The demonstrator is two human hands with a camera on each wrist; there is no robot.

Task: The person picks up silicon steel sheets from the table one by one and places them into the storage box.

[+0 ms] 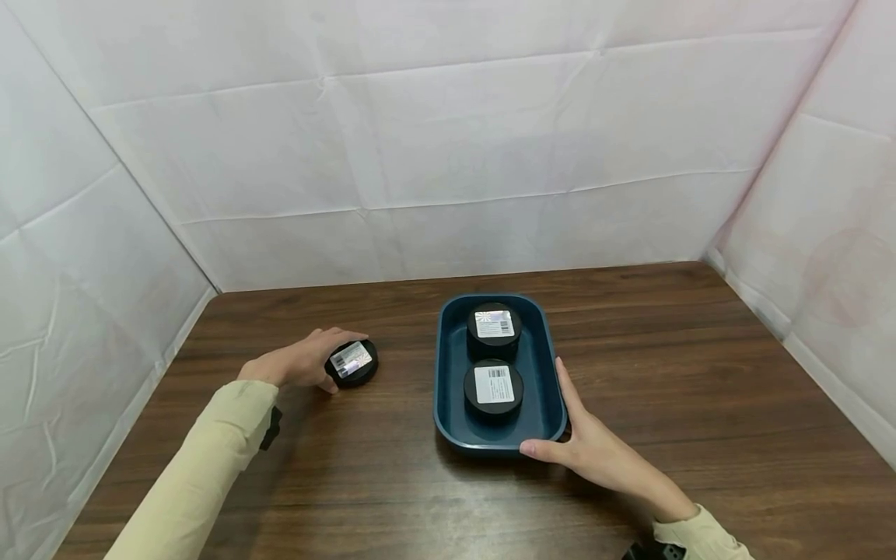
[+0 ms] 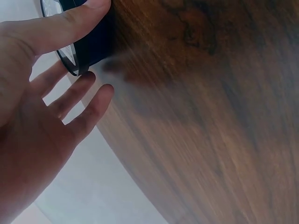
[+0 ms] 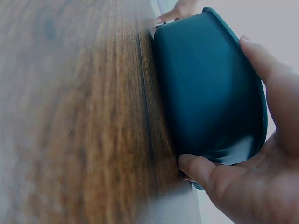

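Note:
My left hand [image 1: 304, 362] grips a round black container [image 1: 353, 363] with a white and silver label on top, left of the tray on the wooden table. In the left wrist view the thumb lies along the near side of that container [image 2: 81, 39], while the other fingers spread on its far side. A dark blue tray [image 1: 451, 432] holds two more round black containers, a far one [image 1: 495, 324] and a near one [image 1: 493, 385], labels facing up. My right hand [image 1: 595, 443] holds the tray's near right corner, thumb at the rim and fingers along the right side.
The brown wooden table [image 1: 700, 373] reaches back to a white sheet wall [image 1: 455, 155]. More white sheeting stands at the left [image 1: 77, 311] and right [image 1: 840, 233] sides.

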